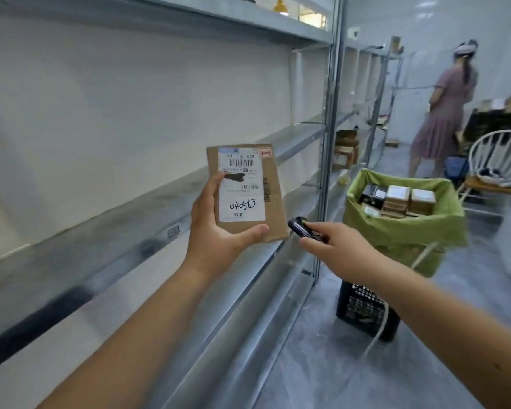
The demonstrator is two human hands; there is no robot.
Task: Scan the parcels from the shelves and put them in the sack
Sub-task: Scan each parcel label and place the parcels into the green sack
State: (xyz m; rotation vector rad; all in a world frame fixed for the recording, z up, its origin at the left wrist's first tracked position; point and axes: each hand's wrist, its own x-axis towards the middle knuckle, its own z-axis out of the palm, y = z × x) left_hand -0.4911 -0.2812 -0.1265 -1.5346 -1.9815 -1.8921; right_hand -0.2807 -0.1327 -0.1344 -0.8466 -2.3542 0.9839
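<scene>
Because its label must face the scanner point(303, 228) pinched in the right hand point(337, 246), the left hand point(216, 228) grips the parcel point(245, 191) upright at mid-frame, short of the green sack point(404, 228) at right.

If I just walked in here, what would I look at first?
Probably the brown parcel in the middle, gripped by the left hand, its white label facing you. Just right of it, the right hand points a small black scanner at it. Behind, a green sack already holds boxes.
</scene>
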